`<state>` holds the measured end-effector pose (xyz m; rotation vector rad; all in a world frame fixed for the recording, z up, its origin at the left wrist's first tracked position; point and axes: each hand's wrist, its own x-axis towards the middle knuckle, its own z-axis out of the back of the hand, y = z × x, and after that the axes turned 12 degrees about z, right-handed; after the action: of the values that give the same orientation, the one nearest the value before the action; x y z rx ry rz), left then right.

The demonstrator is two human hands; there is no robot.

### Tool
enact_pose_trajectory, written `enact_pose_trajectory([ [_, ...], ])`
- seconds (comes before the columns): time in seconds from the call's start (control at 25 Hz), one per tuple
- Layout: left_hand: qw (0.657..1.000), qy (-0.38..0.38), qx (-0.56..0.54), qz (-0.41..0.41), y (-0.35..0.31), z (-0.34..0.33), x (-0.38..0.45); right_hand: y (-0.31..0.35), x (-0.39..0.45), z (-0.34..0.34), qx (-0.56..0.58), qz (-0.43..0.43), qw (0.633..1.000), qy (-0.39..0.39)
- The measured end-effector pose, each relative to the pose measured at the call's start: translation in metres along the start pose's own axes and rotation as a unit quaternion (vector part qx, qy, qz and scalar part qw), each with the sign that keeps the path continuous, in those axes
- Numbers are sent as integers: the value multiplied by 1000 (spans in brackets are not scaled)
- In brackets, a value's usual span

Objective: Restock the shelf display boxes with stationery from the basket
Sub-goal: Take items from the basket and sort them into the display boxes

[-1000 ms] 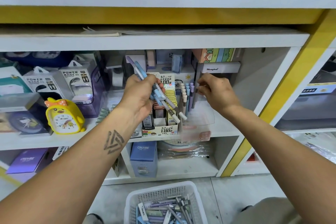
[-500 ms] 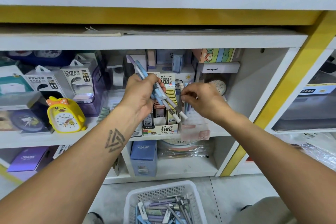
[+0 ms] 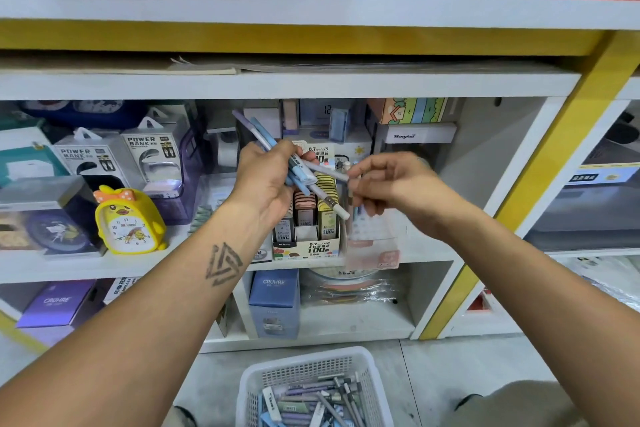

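The white shelf unit (image 3: 311, 87) fills the view, its middle board carrying power bank boxes (image 3: 114, 156), a yellow chick alarm clock (image 3: 130, 222) and a pencil-lead display box (image 3: 306, 229) just beyond the fingers. On the floor below the wrists stands a white mesh basket (image 3: 308, 374) with pens lying in it at mixed angles. The left hand (image 3: 266, 180) is curled round a bundle of pens (image 3: 301, 173); their long axis runs on a slant, upper ends pointing up and away past the knuckles, lower ends pointing down toward the other hand, in front of the display box. The right hand (image 3: 391, 184) pinches the end of a white pen (image 3: 329, 172) between thumb and fingertips; that pen lies nearly level, its far end still among the bundle
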<state>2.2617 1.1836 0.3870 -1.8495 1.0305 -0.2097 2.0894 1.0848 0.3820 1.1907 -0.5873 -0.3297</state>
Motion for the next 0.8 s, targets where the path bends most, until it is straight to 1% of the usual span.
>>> enact_pose_trajectory([
  [0.12,1000,-12,3,10,1,1,-1,5,3,25,78,34,988,-125],
  [0.2,1000,-8,-3,18,2,1,0,6,3,42,116,51,977,-173],
  [0.24,1000,-5,-4,19,3,0,1,6,3,47,103,58,975,-188],
  [0.28,1000,-3,-2,20,4,-1,1,5,3,50,66,62,976,-196],
  [0.36,1000,0,10,22,8,-2,2,1,5,51,-71,60,978,-186],
  [0.4,1000,0,16,24,10,-3,2,-2,7,50,-151,56,972,-170],
  [0.48,999,-1,25,28,14,-5,3,-11,10,44,-304,60,942,-132],
  [0.56,999,0,28,29,16,-6,4,-19,13,38,-414,92,900,-99],
  [0.64,999,3,28,27,17,-6,4,-25,15,34,-461,125,875,-74],
  [0.8,999,12,34,15,15,-5,3,-34,17,31,-481,147,862,-58],
])
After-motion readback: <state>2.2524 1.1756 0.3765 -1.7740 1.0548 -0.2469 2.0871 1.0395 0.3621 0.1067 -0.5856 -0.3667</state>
